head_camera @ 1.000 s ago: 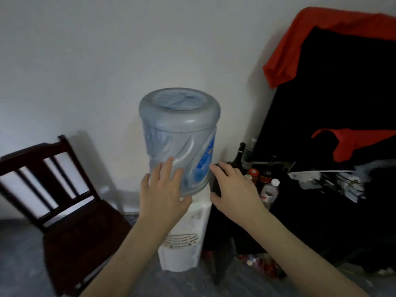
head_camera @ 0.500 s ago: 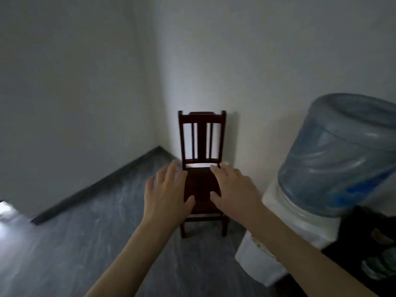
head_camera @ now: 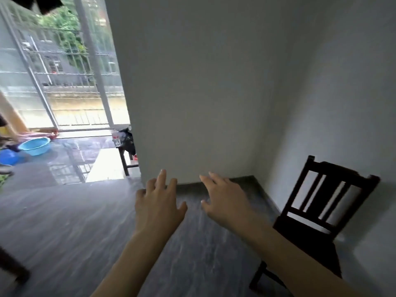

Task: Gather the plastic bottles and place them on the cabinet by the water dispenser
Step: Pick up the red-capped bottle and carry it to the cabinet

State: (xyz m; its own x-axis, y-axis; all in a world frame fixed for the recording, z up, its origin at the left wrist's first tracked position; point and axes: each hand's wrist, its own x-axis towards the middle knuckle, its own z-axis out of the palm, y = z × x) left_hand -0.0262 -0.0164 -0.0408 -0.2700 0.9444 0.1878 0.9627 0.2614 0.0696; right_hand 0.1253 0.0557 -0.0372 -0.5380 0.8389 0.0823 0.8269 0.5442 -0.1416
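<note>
grey floor (head_camera: 64, 221); left hand (head_camera: 158, 206), right hand (head_camera: 225, 202) spread, empty, no bottles near

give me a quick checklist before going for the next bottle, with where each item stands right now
1. Left hand free: ok, open and holding nothing.
2. Right hand free: ok, open and holding nothing.
3. Bottle located: cannot tell; something clear with a red label sits on the small table by the doorway, too blurred to confirm.
4. Path there: ok, the floor between hands and doorway looks bare.
5. Chair out of the way: ok, it stands against the right wall.
6. Cabinet and dispenser in sight: not ok, neither is in view.
</note>
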